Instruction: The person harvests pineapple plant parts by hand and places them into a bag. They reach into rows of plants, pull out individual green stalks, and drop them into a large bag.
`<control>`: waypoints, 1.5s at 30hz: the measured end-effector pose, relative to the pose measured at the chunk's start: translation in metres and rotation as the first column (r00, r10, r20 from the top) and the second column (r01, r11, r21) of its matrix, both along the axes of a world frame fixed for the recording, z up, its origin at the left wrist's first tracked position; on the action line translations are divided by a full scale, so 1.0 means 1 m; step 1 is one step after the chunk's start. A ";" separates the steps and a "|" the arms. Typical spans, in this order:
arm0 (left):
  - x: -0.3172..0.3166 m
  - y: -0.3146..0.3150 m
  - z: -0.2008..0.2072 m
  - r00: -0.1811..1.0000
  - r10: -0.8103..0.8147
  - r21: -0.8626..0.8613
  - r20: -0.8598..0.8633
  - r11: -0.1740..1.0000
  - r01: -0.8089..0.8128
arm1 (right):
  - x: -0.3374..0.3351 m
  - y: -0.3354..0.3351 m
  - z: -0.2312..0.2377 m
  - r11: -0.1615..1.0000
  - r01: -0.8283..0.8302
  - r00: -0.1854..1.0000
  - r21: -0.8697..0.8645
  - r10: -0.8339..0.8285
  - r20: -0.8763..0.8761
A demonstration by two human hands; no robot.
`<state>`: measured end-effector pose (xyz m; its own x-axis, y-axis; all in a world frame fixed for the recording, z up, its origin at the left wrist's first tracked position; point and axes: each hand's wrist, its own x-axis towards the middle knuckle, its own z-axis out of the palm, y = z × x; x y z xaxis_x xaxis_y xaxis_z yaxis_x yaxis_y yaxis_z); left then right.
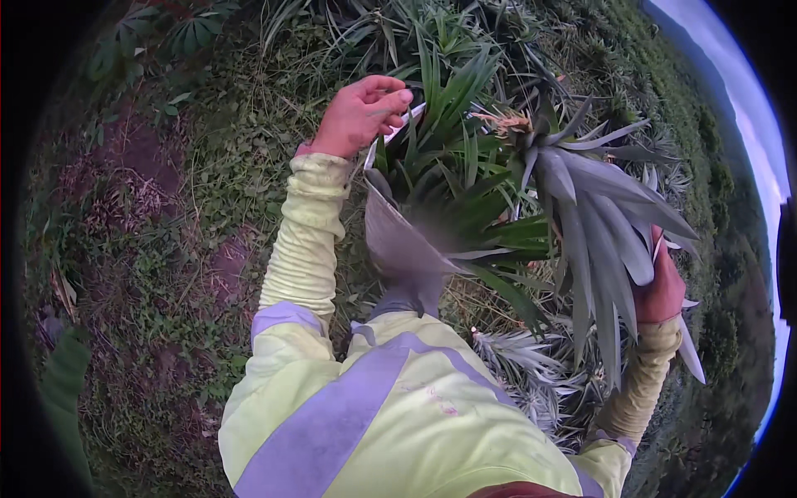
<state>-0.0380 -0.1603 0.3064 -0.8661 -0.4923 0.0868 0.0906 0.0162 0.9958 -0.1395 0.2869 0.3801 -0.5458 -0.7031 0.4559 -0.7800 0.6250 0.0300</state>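
A large grey-green pineapple sucker [602, 199] lies across the view on the right, its brownish base [506, 124] pointing up and left. My right hand [662, 286] is closed around its long leaves, which partly cover the fingers. At upper left, my left hand [361, 116] is beside the pale rim of a sack [403, 224]. Its fingers are curled in with the thumb against them; what they hold, if anything, does not show. Greener pineapple suckers [465, 174] stick out of the sack's mouth.
Grey-leaved pineapple plants [531, 365] lie low between my body and right arm. More spiky plants [448, 33] grow at the far side. Weeds and bare soil [141, 158] cover the left. A slope of greenery [730, 274] runs down the right under the sky.
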 end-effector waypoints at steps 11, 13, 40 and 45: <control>-0.098 -0.100 -0.188 0.717 0.084 -0.386 0.692 0.882 0.269 | -0.072 -0.246 -0.032 0.706 -0.182 0.946 0.685 0.315 -0.073; -0.088 -0.114 -0.210 0.804 0.058 -0.385 0.592 0.897 0.219 | -0.074 -0.274 -0.059 0.676 -0.180 0.944 0.715 0.322 -0.066; -0.056 -0.207 -0.285 0.935 0.322 -0.365 0.149 0.897 -0.250 | -0.074 -0.528 -0.288 0.498 -0.611 0.790 0.615 0.437 0.431; -0.019 -0.193 -0.268 0.942 0.175 0.128 0.288 0.967 -0.219 | -0.039 -0.406 -0.124 0.476 -0.809 0.581 0.346 0.550 0.600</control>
<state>-0.0569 -0.3530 0.0386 -0.7301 -0.6435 -0.2301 -0.1733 -0.1514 0.9732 -0.1785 -0.1188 0.2560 0.2081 -0.9478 -0.2416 -0.9611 -0.1522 -0.2305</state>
